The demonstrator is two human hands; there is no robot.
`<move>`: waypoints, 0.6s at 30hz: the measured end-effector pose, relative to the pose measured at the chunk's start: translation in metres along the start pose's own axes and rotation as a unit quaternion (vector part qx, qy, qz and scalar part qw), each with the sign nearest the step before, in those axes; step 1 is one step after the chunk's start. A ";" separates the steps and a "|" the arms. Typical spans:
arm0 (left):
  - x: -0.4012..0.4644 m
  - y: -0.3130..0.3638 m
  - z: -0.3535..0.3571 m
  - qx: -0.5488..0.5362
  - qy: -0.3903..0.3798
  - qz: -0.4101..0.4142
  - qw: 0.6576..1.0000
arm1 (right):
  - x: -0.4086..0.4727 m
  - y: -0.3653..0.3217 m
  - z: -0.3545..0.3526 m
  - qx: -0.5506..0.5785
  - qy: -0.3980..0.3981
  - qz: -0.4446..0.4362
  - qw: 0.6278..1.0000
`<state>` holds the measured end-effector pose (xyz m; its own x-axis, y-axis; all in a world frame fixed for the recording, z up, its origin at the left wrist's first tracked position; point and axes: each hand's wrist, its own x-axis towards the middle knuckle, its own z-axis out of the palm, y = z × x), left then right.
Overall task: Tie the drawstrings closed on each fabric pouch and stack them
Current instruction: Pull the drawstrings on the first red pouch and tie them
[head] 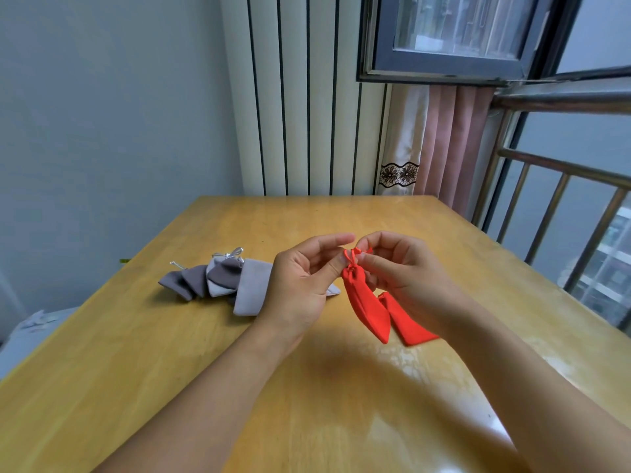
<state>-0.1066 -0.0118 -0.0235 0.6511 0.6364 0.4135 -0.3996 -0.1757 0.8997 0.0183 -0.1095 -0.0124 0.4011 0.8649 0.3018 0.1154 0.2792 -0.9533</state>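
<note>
Cord (355,256), red, runs up from the gathered neck of a red pouch (367,307) that hangs in the air between the two hands, its closed bottom pointing down toward the table (211,387). The left hand (302,285) pinches the cord between thumb and forefinger just above the neck, with the other fingers loosely curled; the right hand (403,274) pinches the cord's loops on the other side, fingertips almost touching those of the left. Whether the knot is finished cannot be told, as the fingers cover part of it. Under the right hand and partly hidden by its wrist lies a second red pouch (415,331), flat on the table, just beside the hanging one. Beyond the left hand, partly behind it, a heap of grey pouches (218,279) in light and dark fabric rests on the table, overlapping, with silver cords (234,254) showing at the far end. Past the table's far edge stand a ribbed white radiator (307,97) and a pink curtain (450,141), with a window (457,35) above and a metal railing (553,206) off to the right of the right hand.
</note>
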 end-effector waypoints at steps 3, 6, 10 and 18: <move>0.000 0.000 0.001 0.029 0.027 0.026 0.999 | 0.000 -0.001 -0.003 -0.049 0.006 -0.008 0.999; -0.001 -0.002 0.000 0.073 0.050 0.050 0.995 | -0.001 -0.004 -0.009 -0.050 -0.005 -0.002 0.999; -0.002 -0.004 0.001 0.111 0.056 0.075 0.989 | -0.001 -0.009 -0.008 -0.038 -0.005 0.010 0.999; -0.005 -0.006 0.006 0.147 0.081 0.113 0.979 | -0.002 -0.003 -0.006 0.007 -0.024 -0.030 0.999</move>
<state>-0.1040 -0.0183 -0.0304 0.4476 0.6629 0.6002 -0.3024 -0.5195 0.7992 0.0225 -0.1143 -0.0099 0.3498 0.8654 0.3587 0.1243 0.3366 -0.9334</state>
